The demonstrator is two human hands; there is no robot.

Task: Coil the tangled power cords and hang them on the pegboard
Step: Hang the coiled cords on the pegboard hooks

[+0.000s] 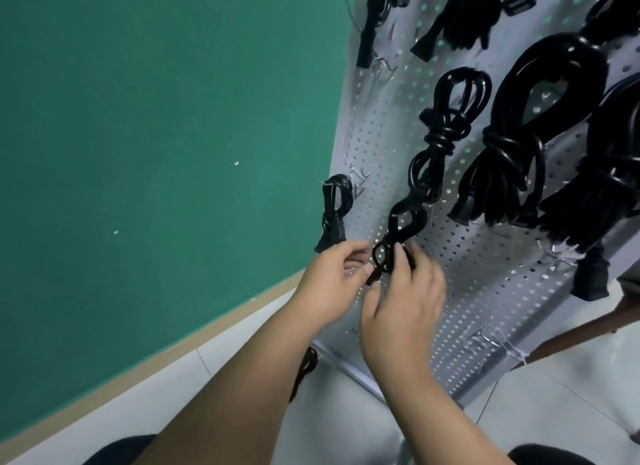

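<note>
pegboard (485,291) right of wall (138,118) | coiled cords (498,159) hang on it | loose cord (304,371) — seemingly on floor (554,412) — below

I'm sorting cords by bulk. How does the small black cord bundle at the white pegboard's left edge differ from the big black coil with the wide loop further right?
The small black cord bundle is short and slim; the big black coil is far longer and thicker. The bundle's top loop is narrow; the coil's gapes in a teardrop, showing the white pegboard through it. Both are black and hang on the pegboard.
</note>
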